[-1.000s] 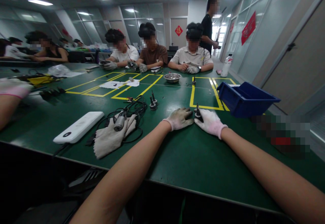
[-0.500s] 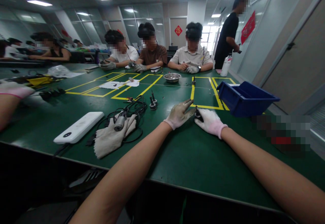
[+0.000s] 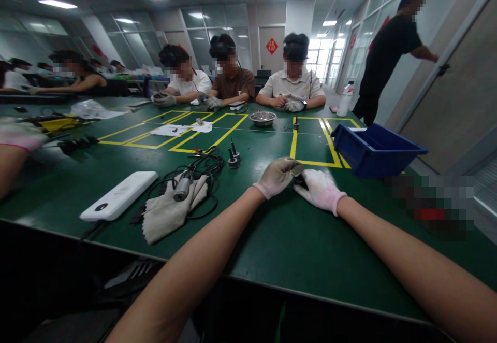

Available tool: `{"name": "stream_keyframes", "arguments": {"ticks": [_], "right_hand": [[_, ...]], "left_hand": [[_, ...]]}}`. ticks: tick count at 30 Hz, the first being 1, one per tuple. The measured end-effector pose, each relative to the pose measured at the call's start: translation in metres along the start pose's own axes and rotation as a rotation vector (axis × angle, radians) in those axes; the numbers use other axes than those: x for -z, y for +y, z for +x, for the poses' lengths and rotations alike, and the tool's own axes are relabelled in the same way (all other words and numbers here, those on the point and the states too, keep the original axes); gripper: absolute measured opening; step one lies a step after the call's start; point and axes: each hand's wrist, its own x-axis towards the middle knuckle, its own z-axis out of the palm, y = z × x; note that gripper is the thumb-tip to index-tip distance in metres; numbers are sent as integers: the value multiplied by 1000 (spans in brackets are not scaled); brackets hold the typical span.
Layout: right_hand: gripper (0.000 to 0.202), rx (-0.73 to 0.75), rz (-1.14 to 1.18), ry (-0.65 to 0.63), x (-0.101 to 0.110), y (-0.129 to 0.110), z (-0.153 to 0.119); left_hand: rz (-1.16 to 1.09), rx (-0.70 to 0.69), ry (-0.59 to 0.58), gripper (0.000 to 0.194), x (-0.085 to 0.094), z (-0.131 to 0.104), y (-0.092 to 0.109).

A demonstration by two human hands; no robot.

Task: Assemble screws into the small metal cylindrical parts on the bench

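Note:
Both my hands wear light work gloves and meet on the green table (image 3: pixel 295 239). My left hand (image 3: pixel 276 175) curls over the top of a small dark metal part (image 3: pixel 300 180), fingers bent down on it. My right hand (image 3: pixel 319 189) rests on the table and holds the same part from the right side. The part is mostly hidden between the two gloves. Two similar small dark parts (image 3: pixel 233 158) stand upright a little to the left.
A blue plastic bin (image 3: pixel 373 151) sits at the right. A white power bank (image 3: pixel 119 195), a glove with a small motor (image 3: pixel 174 202) and black cables lie at the left. A steel bowl (image 3: pixel 263 118) stands further back. Several seated people work opposite; one person stands at the right door.
My left hand lifted off the table, then closed down over the small part. The standing person walked from the back to the right door.

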Motion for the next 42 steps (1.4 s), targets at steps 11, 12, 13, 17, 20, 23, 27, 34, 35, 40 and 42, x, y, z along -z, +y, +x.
{"name": "stream_keyframes", "arguments": {"ticks": [11,12,13,17,20,23,27,34,35,40,42], "right_hand": [[31,0,26,-8,-1,1,1],[31,-1,27,-6,-1,1,1],[31,-3,29,-4,-2,2,1],[34,-6,38,14,-5,3,2],[34,4,45,28,-7,4,2],[32,13,43,36,-8,5,2],[32,12,35,43,-9,6,2],[33,-17,6,21,-9,5,3],[34,-25,3,15,-9,5,2],[36,-29,12,13,-8,5,3],[38,-20,22,16,-7,5,3]], "left_hand": [[-38,47,64,30,-4,2,-1],[-70,81,70,30,-5,2,-1],[-112,126,74,30,-7,2,-1],[-316,290,89,31,-13,5,-4],[-403,321,107,30,-17,6,-8],[-443,344,132,30,-18,7,-10],[-472,364,137,30,-21,8,-8],[-505,359,154,29,-30,9,-2],[-493,350,152,29,-31,9,-2],[-351,265,157,32,-32,5,-5],[-218,181,173,29,-31,3,-7]]}}
